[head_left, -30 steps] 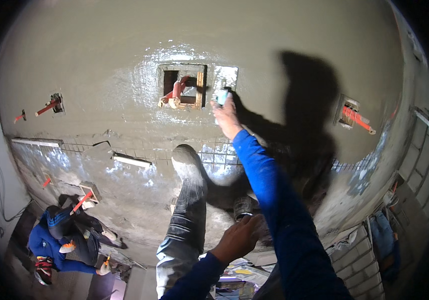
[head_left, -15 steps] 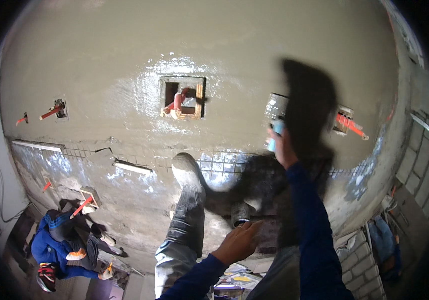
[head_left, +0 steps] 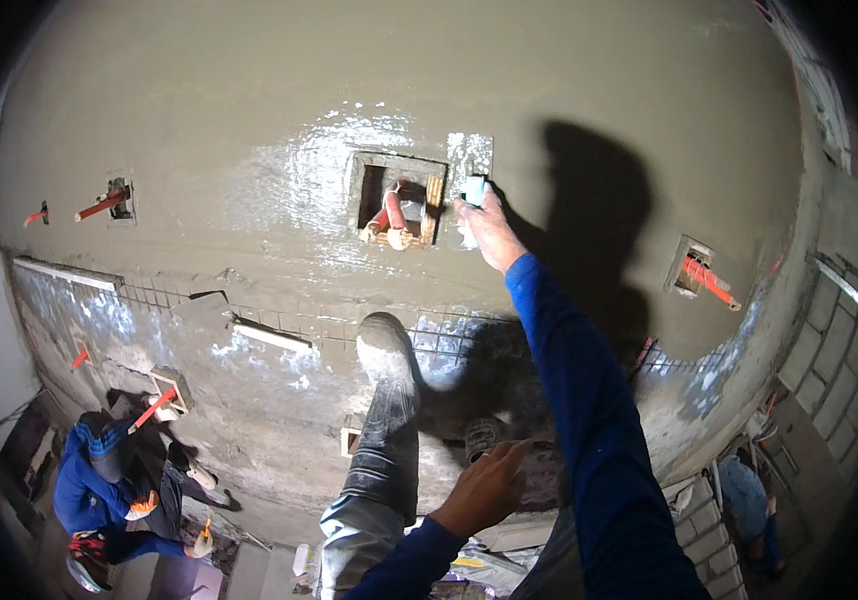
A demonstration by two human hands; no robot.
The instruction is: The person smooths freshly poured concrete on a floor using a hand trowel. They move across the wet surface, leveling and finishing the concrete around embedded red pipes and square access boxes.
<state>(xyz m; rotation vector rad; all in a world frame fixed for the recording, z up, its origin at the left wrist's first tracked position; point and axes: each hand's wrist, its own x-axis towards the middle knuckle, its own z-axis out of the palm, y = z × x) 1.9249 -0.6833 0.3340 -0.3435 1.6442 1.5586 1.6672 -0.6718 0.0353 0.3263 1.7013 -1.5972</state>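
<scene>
My right hand (head_left: 493, 230) grips the light blue handle of a plastering trowel (head_left: 470, 153). The trowel's shiny metal blade lies against wet grey plaster (head_left: 249, 80), just right of a square opening (head_left: 353, 195) with red pipes (head_left: 395, 208) and wooden strips in it. Low in the middle, my left hand (head_left: 486, 490) is held away from the wall with fingers stretched out and nothing visible in it. My boot (head_left: 386, 345) and dusty trouser leg show between the arms.
Red pipe stubs stick out of the wall at left (head_left: 101, 206) and right (head_left: 711, 280). Exposed mesh (head_left: 439, 338) runs under the plaster edge, with a white strip (head_left: 271, 336) along it. Lower left, a co-worker in blue (head_left: 99, 490) crouches. Grey blocks (head_left: 714, 535) stand lower right.
My right hand has carried the trowel left and up across the plaster, from near the right pipe to beside the square opening. My left hand has barely moved.
</scene>
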